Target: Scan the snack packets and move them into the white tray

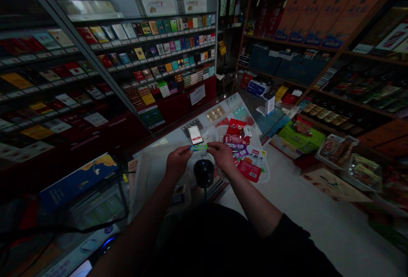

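Both of my hands hold a slim green-and-blue pack (199, 147), stretched level between them over the glass counter. My left hand (177, 161) pinches its left end, and my right hand (221, 154) pinches its right end. Just below the pack stands a black barcode scanner (204, 172) with a rounded head and a small blue light. A phone (195, 136) with a lit white screen lies just beyond the pack. Right of my right hand, a white tray (267, 174) holds several snack packets, among them a red packet (249, 171) and purple ones.
A whitish bin (145, 175) sits left of my left forearm, near a blue box (79, 181). Cigarette shelves (153, 52) rise beyond the counter. At the right are wooden shelves (338, 62) with boxes and bottles, and a green box (298, 139) near plastic tubs of packaged food.
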Tool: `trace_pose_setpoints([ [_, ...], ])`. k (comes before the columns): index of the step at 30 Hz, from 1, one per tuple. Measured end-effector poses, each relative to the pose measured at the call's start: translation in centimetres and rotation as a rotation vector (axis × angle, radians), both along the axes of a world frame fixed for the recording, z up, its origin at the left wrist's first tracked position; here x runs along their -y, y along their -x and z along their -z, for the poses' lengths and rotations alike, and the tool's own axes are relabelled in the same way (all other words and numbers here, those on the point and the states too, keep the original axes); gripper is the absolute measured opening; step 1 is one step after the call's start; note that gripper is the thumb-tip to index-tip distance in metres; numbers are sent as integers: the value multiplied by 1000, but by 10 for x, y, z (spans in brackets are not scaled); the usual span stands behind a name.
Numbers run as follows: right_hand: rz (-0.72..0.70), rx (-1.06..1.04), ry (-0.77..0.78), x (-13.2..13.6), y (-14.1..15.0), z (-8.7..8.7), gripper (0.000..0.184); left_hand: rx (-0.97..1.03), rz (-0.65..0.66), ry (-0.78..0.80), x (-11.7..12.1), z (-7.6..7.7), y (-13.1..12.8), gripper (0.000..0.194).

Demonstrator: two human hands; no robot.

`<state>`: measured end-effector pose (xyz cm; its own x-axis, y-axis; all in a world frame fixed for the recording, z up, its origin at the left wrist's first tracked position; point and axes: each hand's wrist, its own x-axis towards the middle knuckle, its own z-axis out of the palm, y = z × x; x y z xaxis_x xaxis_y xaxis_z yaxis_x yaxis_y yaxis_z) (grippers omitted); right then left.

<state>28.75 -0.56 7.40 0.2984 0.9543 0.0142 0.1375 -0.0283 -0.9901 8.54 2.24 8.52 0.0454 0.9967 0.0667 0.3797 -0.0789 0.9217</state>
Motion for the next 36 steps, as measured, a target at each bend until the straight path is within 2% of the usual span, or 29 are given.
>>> trace_pose_setpoints([
  [5, 70, 36, 43, -8, 8, 13, 19, -119, 37, -130, -14, 12, 6, 29],
  [10, 130, -1, 90, -15, 17, 22, 23, -65, -41, -74, -18, 22, 1, 30],
  [19, 166, -1, 79, -15, 19, 24, 24, 105, -212, 49, -10, 31, -19, 27],
  [23, 191, -38, 77, -16, 21, 27, 26, 328, -242, 136, -7, 29, -29, 38],
  [27, 210, -173, 108, -17, 22, 23, 25, 554, -241, 225, -5, 21, -35, 46],
  [31, 216, -241, 94, -17, 23, 16, 24, 538, -263, 245, -5, 15, -36, 47],
  [36, 210, -264, 95, -17, 24, 15, 29, 428, -264, 187, -2, 16, -35, 42],
])
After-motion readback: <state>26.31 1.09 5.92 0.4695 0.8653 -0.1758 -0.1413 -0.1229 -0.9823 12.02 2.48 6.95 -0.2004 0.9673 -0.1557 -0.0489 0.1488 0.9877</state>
